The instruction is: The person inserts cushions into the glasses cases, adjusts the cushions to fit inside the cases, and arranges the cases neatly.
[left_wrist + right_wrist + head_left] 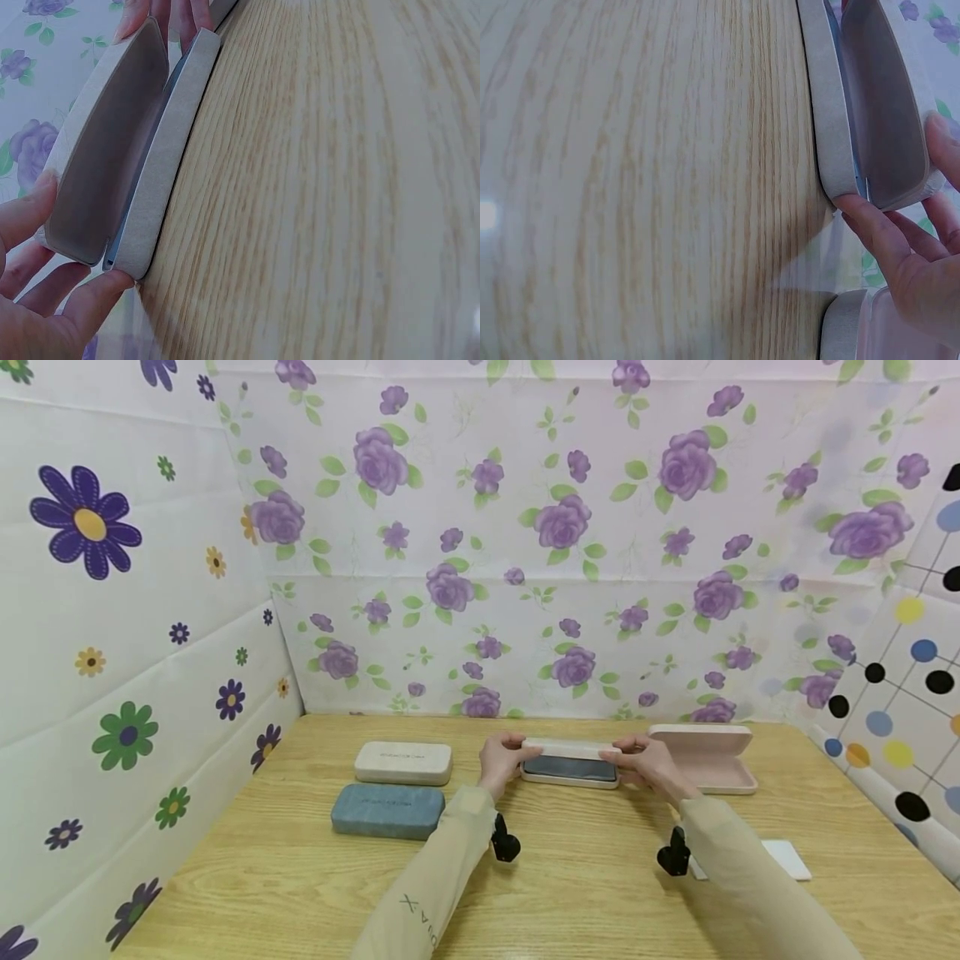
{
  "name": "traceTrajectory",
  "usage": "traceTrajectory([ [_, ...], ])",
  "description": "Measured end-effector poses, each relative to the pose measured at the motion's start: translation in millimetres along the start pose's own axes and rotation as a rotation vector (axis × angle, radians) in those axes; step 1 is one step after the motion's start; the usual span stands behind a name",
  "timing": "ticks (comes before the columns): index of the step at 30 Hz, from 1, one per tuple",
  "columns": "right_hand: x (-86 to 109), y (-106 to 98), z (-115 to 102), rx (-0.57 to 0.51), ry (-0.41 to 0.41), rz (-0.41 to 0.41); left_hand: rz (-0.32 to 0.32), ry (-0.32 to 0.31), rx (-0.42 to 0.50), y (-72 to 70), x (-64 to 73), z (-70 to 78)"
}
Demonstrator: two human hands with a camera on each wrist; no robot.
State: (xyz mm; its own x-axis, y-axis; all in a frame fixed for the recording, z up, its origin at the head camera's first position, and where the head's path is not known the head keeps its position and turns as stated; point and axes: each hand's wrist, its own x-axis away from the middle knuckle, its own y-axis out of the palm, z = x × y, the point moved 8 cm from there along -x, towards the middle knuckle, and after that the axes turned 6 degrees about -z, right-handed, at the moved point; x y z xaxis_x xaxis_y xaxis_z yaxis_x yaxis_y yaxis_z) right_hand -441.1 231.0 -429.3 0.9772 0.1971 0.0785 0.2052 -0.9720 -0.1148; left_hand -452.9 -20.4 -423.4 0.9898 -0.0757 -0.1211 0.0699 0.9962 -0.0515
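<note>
At the back middle of the table, a light beige glasses case [570, 748] stands with its lid partly raised. A dark grey-blue flat piece [568, 767] lies inside it. My left hand [501, 764] grips the case's left end, thumb on the lid and a finger at the lower half, as the left wrist view shows. At the opposite end, my right hand [651, 766] holds it the same way, with a finger against the base [831, 112] and the thumb on the lid. The smooth hollow of the lid [112, 142] faces the person.
To the left lie a closed cream glasses case [403, 763] and, in front of it, a closed blue one [387, 811]. An opened pink-lined case [705, 760] is just right of my right hand. A white flat piece [787, 860] sits partly behind the right sleeve. Patterned cloth walls [480, 527] enclose the table.
</note>
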Motion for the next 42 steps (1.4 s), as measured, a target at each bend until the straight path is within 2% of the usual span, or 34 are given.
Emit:
traceTrajectory([
  [9, -0.1, -0.5, -0.3, 0.004, -0.005, 0.012, 0.006, -0.018, 0.065, 0.0, -0.5, -3.1],
  [18, 1.0, -1.4, 0.4, 0.020, -0.017, 0.001, 0.033, -0.042, 0.053, -1.6, 1.0, -4.2],
  [24, 1.3, -1.3, 2.1, 0.141, -0.048, 0.016, 0.085, -0.023, -0.058, -5.1, 3.7, -7.6],
  [27, 1.6, -0.7, 3.3, 0.167, -0.056, 0.028, 0.093, -0.009, -0.094, -5.5, 4.2, -8.6],
  [36, -0.3, -1.8, 4.9, 0.187, -0.074, 0.035, 0.068, -0.010, -0.073, -5.2, 5.2, -6.4],
  [42, -2.0, 0.5, 6.2, 0.217, -0.065, 0.049, 0.100, -0.003, -0.102, -8.9, 8.0, -5.7],
])
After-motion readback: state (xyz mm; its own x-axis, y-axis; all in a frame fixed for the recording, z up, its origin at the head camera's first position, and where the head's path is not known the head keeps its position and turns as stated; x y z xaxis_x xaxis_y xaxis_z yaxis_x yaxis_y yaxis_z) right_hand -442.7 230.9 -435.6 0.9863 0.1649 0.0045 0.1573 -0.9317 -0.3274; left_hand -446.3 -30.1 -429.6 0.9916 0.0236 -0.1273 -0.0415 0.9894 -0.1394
